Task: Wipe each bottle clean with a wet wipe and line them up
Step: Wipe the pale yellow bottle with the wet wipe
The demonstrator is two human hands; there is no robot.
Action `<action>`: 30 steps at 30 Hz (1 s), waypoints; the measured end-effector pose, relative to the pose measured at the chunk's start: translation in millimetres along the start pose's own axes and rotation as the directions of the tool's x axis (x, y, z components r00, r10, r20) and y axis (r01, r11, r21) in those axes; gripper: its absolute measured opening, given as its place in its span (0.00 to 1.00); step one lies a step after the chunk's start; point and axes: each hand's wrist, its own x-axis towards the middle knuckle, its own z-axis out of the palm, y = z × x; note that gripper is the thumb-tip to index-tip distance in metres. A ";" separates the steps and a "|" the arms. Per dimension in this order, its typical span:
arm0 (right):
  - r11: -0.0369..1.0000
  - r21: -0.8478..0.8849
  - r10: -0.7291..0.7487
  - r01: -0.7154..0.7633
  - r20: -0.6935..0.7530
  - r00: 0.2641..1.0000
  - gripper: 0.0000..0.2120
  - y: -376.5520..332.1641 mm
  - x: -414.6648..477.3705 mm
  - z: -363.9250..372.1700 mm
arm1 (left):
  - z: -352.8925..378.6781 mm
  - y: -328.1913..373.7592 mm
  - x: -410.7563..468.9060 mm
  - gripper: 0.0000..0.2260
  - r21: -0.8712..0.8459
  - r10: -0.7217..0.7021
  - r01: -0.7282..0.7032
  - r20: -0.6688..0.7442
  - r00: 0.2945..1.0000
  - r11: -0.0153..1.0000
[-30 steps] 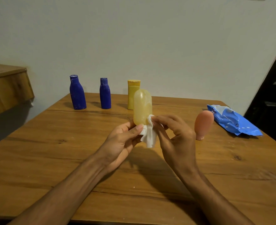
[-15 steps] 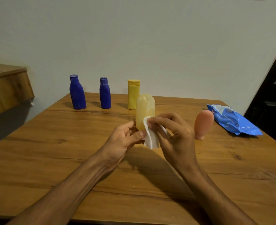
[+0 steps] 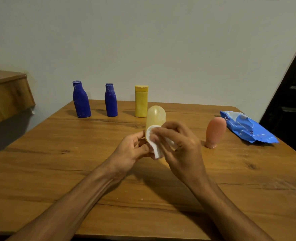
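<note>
1. The left hand (image 3: 133, 150) grips the lower end of a pale yellow bottle (image 3: 156, 117), held upright above the surface (image 3: 56, 153).
2. The right hand (image 3: 180, 145) pinches a white wipe (image 3: 154, 145) against it.
3. Risk: the wet plastic may slip from the grip and topple the nearby pink bottle (image 3: 215, 133).

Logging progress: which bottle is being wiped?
The translucent pale-yellow bottle: the only one in hand, gripped by the left hand while the right hand presses the white wipe on it.
</note>
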 end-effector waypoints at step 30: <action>0.988 -0.157 -0.032 0.005 -0.170 0.985 0.14 2.5 5.4 -0.7 | 0.8 -5.4 -1.7 0.16 0.309 -0.013 -0.025 0.121 0.993 0.951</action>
